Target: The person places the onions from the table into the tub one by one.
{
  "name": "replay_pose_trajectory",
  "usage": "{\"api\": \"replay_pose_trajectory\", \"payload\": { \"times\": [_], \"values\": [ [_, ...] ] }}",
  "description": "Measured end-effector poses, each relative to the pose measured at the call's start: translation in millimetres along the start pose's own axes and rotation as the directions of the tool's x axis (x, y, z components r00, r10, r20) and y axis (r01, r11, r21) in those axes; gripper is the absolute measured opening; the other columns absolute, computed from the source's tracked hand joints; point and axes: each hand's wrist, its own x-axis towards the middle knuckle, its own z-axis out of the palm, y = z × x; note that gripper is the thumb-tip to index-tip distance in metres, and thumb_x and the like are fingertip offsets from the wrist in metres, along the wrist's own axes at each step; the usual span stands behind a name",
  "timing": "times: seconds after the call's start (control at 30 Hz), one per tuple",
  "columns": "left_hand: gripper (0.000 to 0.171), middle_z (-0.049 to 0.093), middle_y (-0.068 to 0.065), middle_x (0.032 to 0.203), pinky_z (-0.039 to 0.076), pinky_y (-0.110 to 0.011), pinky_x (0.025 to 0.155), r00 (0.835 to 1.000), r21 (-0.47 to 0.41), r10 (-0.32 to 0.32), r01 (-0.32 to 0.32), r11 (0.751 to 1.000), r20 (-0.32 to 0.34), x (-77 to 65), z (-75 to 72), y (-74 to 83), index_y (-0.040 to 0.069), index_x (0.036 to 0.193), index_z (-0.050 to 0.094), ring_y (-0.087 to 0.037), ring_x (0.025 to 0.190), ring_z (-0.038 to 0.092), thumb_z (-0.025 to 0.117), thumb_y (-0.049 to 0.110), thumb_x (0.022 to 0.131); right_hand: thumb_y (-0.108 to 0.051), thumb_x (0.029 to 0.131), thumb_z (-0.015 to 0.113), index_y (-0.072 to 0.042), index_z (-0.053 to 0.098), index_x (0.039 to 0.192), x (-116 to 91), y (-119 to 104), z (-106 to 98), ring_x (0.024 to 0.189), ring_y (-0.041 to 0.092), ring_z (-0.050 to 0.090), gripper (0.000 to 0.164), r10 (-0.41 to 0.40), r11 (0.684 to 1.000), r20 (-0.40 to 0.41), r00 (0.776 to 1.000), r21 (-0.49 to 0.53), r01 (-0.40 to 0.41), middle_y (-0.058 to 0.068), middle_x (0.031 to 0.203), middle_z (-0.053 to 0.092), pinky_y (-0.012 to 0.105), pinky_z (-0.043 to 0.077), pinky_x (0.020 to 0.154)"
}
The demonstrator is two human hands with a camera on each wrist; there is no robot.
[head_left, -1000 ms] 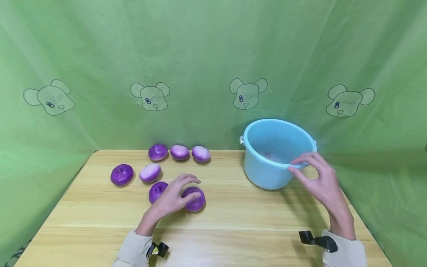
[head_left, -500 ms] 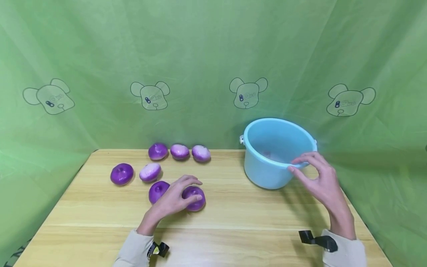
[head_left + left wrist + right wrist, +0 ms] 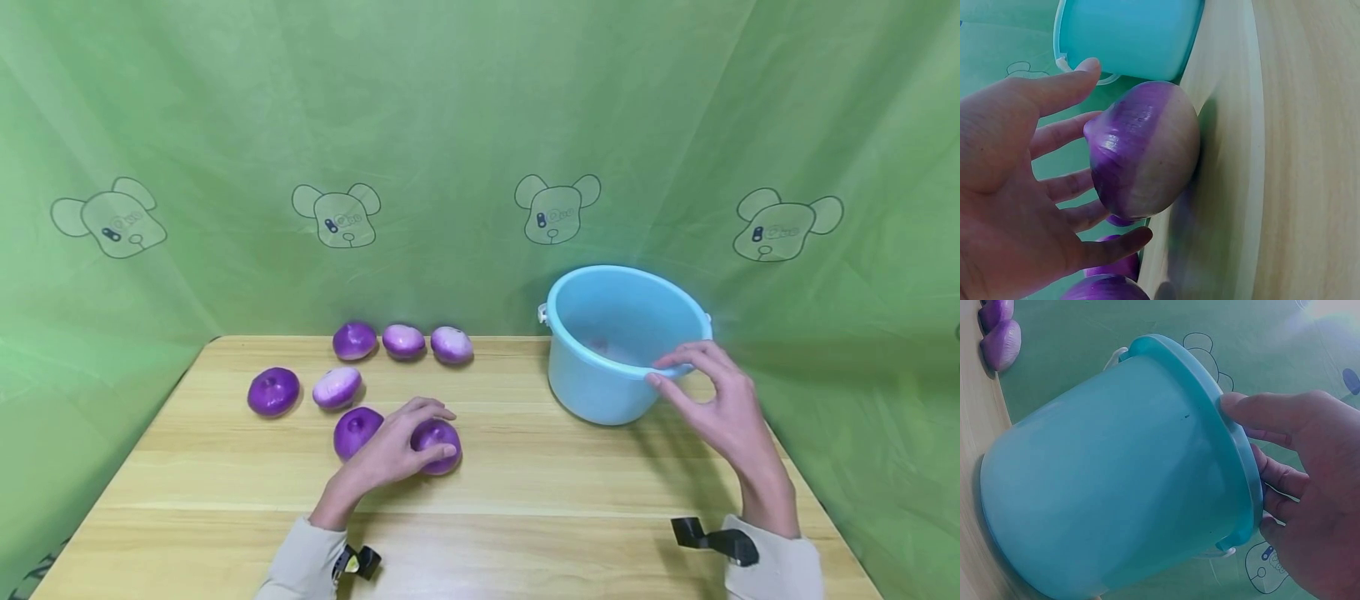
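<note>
On the table, a purple onion [image 3: 438, 433] sits beneath the spread fingers and thumb of my left hand [image 3: 393, 446]. The left wrist view shows the same onion [image 3: 1147, 150] resting on the wood, pale on its lower half, with the thumb apart from it and the fingers reaching along its far side. Another onion [image 3: 356, 431] lies just behind that hand, partly covered by it. My right hand [image 3: 716, 408] pinches the near right rim of a light blue bucket [image 3: 596, 392], which stands upright. In the right wrist view, the thumb lies outside the rim and the fingers inside.
Three onions, including a dark one [image 3: 355, 341], line the table's back edge. A pale onion [image 3: 337, 388] and a dark onion [image 3: 273, 392] lie further left. Something small and pinkish shows faintly inside the bucket. A green curtain [image 3: 450, 100] with mouse-head drawings hangs behind the table [image 3: 525, 533].
My left hand has moved slightly, its thumb shifting a little to the right and down over the onion. The right hand and the bucket have stayed in place.
</note>
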Motion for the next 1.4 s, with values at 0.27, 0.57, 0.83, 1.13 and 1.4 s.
{"api": "replay_pose_trajectory", "payload": {
  "times": [0.27,0.57,0.83,1.13,1.4],
  "values": [
    [0.048,0.059,-0.008,0.135,0.056,-0.048,0.095,0.999,-0.004,-0.028,0.028,1.000,0.021,-0.2,0.3,1.4,0.015,0.132,0.066,-0.027,0.116,0.063,0.078,0.039,0.091,-0.008,0.086,0.084,-0.011,0.075,0.101,-0.2,-0.5,-0.4,0.110,0.003,0.050,0.018,0.009,1.000,0.001,1.000,-0.002,-0.009,0.000,0.113,0.063,0.017,0.031,0.099],
    [0.051,0.057,-0.008,0.137,0.057,-0.049,0.093,0.998,0.008,-0.053,0.053,0.999,0.039,-0.6,3.1,-1.2,0.018,0.133,0.065,-0.029,0.117,0.062,0.079,0.041,0.090,-0.009,0.086,0.084,-0.011,0.075,0.102,-0.1,-1.5,-0.9,0.112,0.002,0.049,0.018,0.020,1.000,0.005,1.000,-0.006,-0.020,0.000,0.114,0.062,0.018,0.031,0.102],
    [0.056,0.057,-0.009,0.136,0.057,-0.051,0.093,0.998,0.013,-0.044,0.043,0.999,0.052,-0.7,6.6,-3.2,0.015,0.134,0.064,-0.030,0.117,0.062,0.084,0.035,0.086,-0.010,0.086,0.084,-0.011,0.075,0.101,-0.2,-1.1,-0.8,0.112,0.002,0.049,0.018,0.021,1.000,0.005,1.000,-0.007,-0.021,0.000,0.114,0.062,0.017,0.031,0.100],
    [0.059,0.054,-0.011,0.141,0.054,-0.057,0.096,0.997,0.047,-0.046,0.043,0.998,0.065,-2.2,7.8,-2.7,0.017,0.134,0.064,-0.035,0.124,0.057,0.088,0.030,0.082,-0.010,0.086,0.084,-0.012,0.075,0.101,-0.6,-0.6,-0.8,0.112,0.003,0.049,0.017,0.029,1.000,0.008,1.000,-0.007,-0.029,-0.001,0.115,0.062,0.017,0.031,0.100],
    [0.062,0.051,-0.014,0.144,0.054,-0.060,0.094,0.995,0.059,-0.049,0.044,0.997,0.087,-3.1,9.1,-3.5,0.018,0.135,0.063,-0.037,0.126,0.054,0.089,0.030,0.080,-0.009,0.086,0.084,-0.011,0.075,0.101,-0.8,0.0,-0.3,0.112,0.003,0.050,0.018,0.023,1.000,0.006,1.000,-0.003,-0.023,0.000,0.114,0.062,0.017,0.031,0.100]
  ]
}}
